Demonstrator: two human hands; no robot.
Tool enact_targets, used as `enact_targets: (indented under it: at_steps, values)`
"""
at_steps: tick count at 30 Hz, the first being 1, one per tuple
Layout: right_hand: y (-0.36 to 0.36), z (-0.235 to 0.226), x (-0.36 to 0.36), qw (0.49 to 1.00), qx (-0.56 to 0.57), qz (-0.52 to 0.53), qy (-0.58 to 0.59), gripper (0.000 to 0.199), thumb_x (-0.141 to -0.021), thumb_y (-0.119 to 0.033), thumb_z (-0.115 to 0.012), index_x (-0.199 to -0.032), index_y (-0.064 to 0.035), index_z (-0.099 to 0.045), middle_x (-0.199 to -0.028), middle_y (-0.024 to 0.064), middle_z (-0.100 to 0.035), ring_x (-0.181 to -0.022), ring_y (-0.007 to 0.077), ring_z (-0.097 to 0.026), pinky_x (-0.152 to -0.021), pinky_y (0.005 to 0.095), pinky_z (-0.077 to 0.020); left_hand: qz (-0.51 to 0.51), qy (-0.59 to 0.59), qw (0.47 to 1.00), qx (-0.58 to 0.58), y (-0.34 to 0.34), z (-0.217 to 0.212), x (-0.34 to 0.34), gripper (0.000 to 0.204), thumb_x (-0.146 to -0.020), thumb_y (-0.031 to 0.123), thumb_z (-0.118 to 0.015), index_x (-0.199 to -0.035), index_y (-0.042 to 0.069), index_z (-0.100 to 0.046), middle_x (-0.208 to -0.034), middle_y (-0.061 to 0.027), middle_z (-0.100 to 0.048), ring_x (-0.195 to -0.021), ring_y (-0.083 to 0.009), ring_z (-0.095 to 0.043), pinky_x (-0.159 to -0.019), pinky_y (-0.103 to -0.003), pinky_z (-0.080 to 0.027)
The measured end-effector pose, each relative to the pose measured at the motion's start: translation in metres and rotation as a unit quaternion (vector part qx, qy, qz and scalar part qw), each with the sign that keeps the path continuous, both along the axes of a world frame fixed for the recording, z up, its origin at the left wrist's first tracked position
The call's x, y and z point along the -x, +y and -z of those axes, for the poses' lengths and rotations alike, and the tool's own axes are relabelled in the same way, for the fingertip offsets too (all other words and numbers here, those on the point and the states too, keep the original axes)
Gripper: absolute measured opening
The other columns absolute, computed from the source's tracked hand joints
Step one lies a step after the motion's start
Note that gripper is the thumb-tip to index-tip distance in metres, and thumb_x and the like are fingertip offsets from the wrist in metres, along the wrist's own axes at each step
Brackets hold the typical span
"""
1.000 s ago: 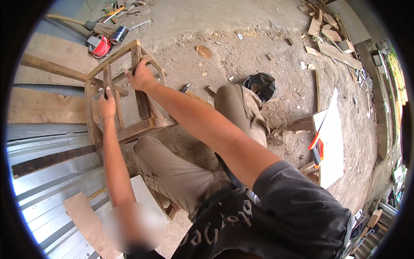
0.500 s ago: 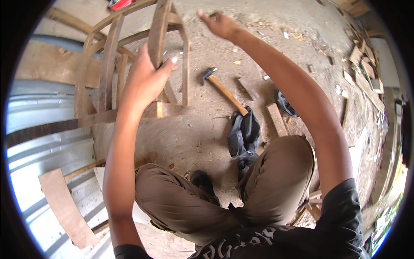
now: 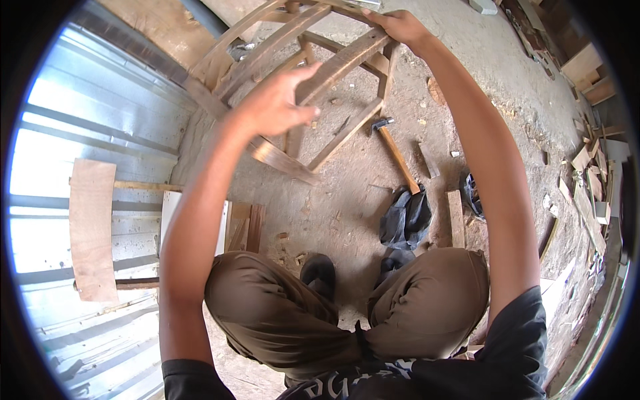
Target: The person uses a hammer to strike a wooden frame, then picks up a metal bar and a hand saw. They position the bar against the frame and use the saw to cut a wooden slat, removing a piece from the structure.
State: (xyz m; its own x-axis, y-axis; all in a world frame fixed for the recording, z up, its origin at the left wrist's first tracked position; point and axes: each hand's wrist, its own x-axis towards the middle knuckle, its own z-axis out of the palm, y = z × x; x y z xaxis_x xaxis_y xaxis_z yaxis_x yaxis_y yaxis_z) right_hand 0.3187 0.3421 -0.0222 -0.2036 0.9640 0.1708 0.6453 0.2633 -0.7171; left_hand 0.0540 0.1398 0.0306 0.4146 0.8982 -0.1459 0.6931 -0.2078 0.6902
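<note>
A wooden chair frame (image 3: 343,67) of slats and rails tilts over the floor ahead of me, at the upper middle. At its far right corner, my right hand (image 3: 402,28) is closed round the end of a slat and its joining rail. My left hand (image 3: 275,107) is beside the near end of the same slat, slightly blurred, thumb and fingers spread apart. Whether its palm touches the wood is hard to see. A claw hammer (image 3: 398,157) with a wooden handle lies on the floor right of the frame, its handle end against a black cloth bag (image 3: 405,217).
Corrugated metal sheeting (image 3: 100,140) forms the left side, with a curved plywood piece (image 3: 93,227) in front of it. Short wood offcuts (image 3: 456,217) lie by my right knee. Scrap wood (image 3: 590,180) is heaped at the far right.
The chair frame has swung to the right and tilted. My right hand, raised and free before, now grips its far corner. My left hand's fingers have spread from the slat they held.
</note>
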Motion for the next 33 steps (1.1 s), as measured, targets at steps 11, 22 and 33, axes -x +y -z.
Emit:
enact_targets:
  at_steps: [11,22,33]
  values:
    - [-0.118,-0.009,0.045,0.970,0.160,0.011,0.182,0.072,-0.089,-0.051,-0.065,-0.115,0.0159,-0.058,-0.096,0.0196,-0.066,-0.096,0.0243,-0.062,-0.085,0.0352,-0.0492,-0.063,0.188,0.975,-0.096,-0.003,-0.024,0.104,0.060,-0.082,0.032,-0.075,-0.138,0.024,-0.055,-0.141,-0.0095,-0.053,-0.128,-0.0282,-0.051,-0.111,-0.047,-0.039]
    - [-0.080,-0.035,0.088,0.954,0.209,0.005,0.214,0.055,-0.098,-0.039,-0.054,-0.120,0.0120,-0.054,-0.099,0.0165,-0.067,-0.074,0.0183,-0.065,-0.065,0.0308,-0.0576,-0.447,0.009,0.892,-0.071,0.030,0.025,0.182,0.067,-0.095,0.051,-0.052,-0.125,-0.008,-0.057,-0.121,-0.0254,-0.062,-0.119,-0.0368,-0.057,-0.101,-0.044,-0.041]
    - [-0.104,-0.029,0.086,0.950,0.206,0.029,0.233,0.045,-0.098,-0.044,-0.056,-0.104,0.0009,-0.058,-0.075,0.0012,-0.053,-0.057,0.0102,-0.048,-0.052,0.0263,-0.0424,-0.439,-0.007,0.898,-0.033,0.009,0.023,0.168,0.063,-0.095,0.052,-0.053,-0.117,-0.008,-0.058,-0.102,-0.0205,-0.067,-0.101,-0.0337,-0.063,-0.091,-0.042,-0.045]
